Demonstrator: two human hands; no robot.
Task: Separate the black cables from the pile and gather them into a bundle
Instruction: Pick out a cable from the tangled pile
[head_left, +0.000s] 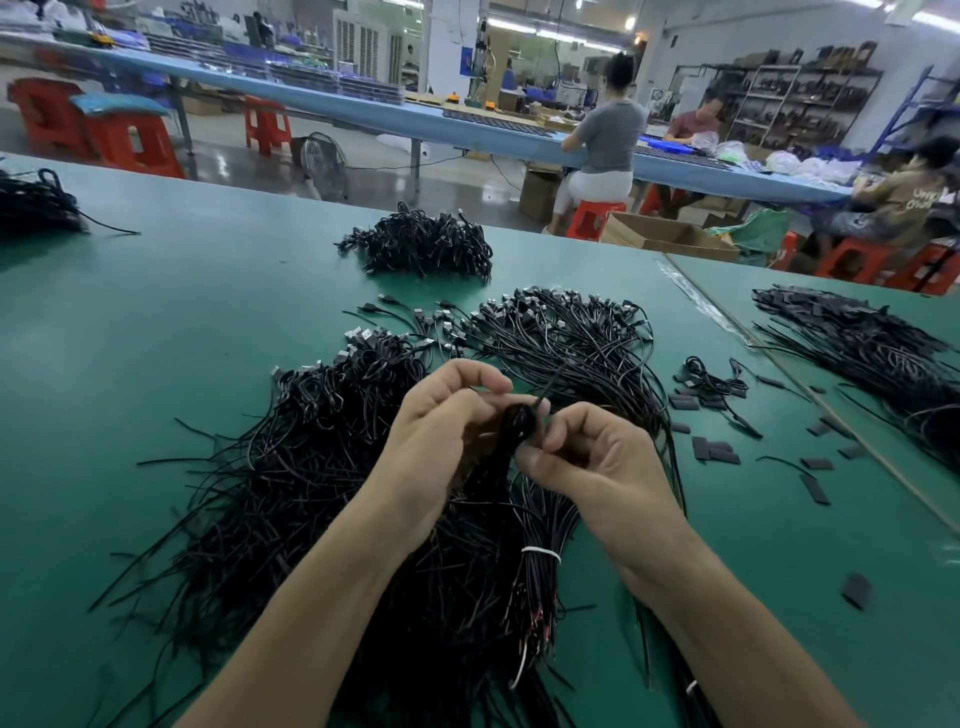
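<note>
Black cables (522, 423) in fingers' (483, 376) pinch, L hand (441, 431), R hand (602, 457); tied bundle (540, 525) below, piles (311, 467) around.

On the table (156, 338), clock directions are taken from the cable bunch (521, 423) held at centre. A loose pile (311, 467) is spread at nine, a fanned pile (561, 338) at one, a small heap (421, 244) farther back at twelve, flat pieces (717, 452) at three, and a tied bundle (540, 556) at six.

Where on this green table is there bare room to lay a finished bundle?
The table is barest left, between the big pile, the left-edge heap and the far heap. Crowded: the middle, where the left hand and right hand grip the held cables, and right, among scattered black strips.
</note>
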